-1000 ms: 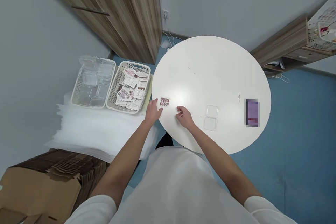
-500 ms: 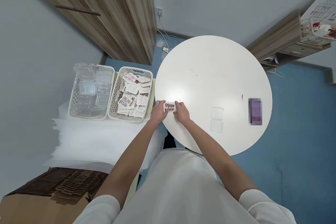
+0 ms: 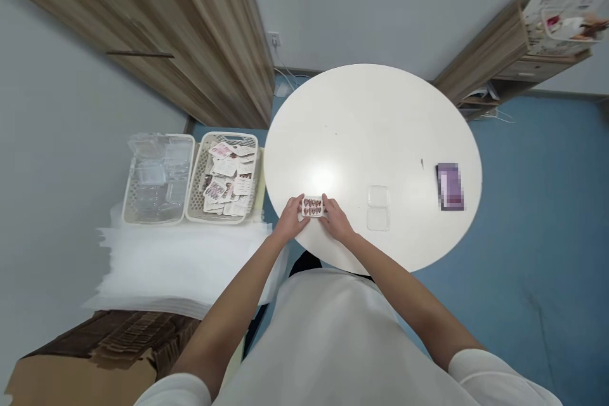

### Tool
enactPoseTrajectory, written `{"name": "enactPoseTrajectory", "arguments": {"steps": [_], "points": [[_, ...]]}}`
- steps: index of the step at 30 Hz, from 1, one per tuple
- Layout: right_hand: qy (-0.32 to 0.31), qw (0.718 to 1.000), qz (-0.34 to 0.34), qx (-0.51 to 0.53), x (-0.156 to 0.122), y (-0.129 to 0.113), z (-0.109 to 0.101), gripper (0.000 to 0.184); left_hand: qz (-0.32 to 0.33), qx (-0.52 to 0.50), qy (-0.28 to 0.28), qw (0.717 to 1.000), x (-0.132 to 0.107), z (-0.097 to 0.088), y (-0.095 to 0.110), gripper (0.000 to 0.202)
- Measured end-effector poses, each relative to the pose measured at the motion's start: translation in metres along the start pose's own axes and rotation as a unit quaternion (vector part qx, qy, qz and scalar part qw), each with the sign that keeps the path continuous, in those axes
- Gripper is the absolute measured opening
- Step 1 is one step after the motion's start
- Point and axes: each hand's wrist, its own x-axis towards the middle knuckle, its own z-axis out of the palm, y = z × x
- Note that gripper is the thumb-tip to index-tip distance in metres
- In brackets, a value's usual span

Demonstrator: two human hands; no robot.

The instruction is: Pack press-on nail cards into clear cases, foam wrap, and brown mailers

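Note:
A small white card of false nails (image 3: 313,206), with two rows of brownish-red nails, is held level over the near left part of the round white table (image 3: 375,120). My left hand (image 3: 289,221) grips its left end between thumb and fingers. At the right end, my right hand (image 3: 337,222) pinches it in the same way. Whether the card touches the tabletop I cannot tell. To the right of my right hand lies a clear plastic box (image 3: 378,208), unfolded flat with its two halves apart.
Left of the table stand a white basket (image 3: 189,203) of nail cards and another basket (image 3: 126,206) of clear plastic boxes. White foam sheets (image 3: 166,263) lie before them. A blurred purple object (image 3: 450,187) rests at the table's right. A wooden cabinet (image 3: 209,32) rises behind the baskets.
Both hands have carried the nail card slightly right across the table and closer to my body. My head view has shifted a little; the plastic box stays where it was on the table.

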Motion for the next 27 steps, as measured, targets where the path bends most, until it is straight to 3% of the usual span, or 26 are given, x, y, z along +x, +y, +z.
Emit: {"name": "enactPoseTrajectory", "arguments": {"steps": [7,11,18,27], "points": [[0.03,0.998,0.041,0.044,-0.081,0.052,-0.054,0.066,0.042,-0.028,-0.069,0.996,-0.009,0.065,0.062,0.064],[0.05,0.996,0.056,0.038,-0.106,0.089,-0.082,0.065,0.068,-0.018,-0.09,0.993,0.001,0.102,0.091,0.062],[0.043,0.996,0.08,0.024,-0.107,0.125,-0.107,0.065,0.04,0.04,-0.088,0.995,0.023,0.133,0.113,0.063],[0.005,0.994,0.111,0.009,-0.092,0.134,-0.105,0.066,-0.033,0.099,-0.086,0.991,0.031,0.15,0.111,0.066]]}}
